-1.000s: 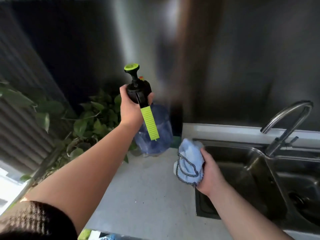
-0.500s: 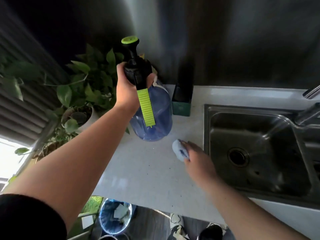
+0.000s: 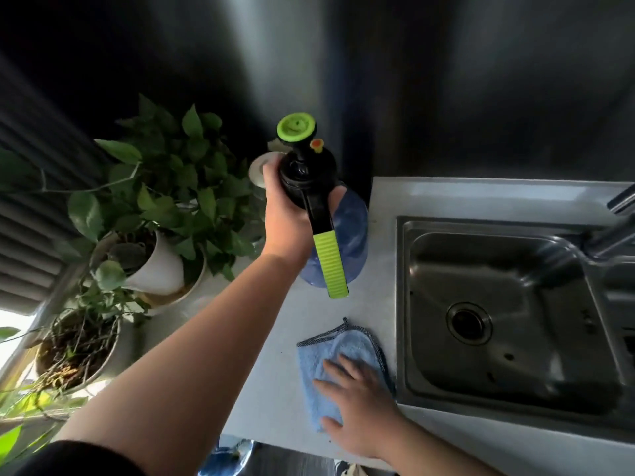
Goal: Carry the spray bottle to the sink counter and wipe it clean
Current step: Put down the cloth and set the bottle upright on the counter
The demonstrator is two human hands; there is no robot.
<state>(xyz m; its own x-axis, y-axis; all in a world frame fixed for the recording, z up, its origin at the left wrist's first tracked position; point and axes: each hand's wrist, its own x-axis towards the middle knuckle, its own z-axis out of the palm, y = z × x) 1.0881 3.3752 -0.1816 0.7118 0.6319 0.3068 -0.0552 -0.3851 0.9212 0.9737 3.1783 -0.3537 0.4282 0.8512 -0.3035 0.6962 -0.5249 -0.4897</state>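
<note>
Spray bottle (image 3: 338, 235), the translucent blue plastic one with a black pump head and lime-green trigger lever, sits in our left hand (image 3: 287, 214), whose grip is wrapped tight around the black neck just under the head. We hold it there, we judge, so the blue body stays bare for wiping. It hangs upright over the pale grey surface (image 3: 275, 338), between the potted green plant in its white pot (image 3: 154, 259) and the stainless steel sink basin (image 3: 498, 304); whether its base touches down we cannot tell. Our right hand (image 3: 357, 400) lies flat and spread on the light blue terry cloth with dark stitched edging (image 3: 330, 355), pinning it on the surface beside the basin. Half a second ago that cloth was bunched in a closed right fist nearer the bottle; now it lies opened out, closer to us.
</note>
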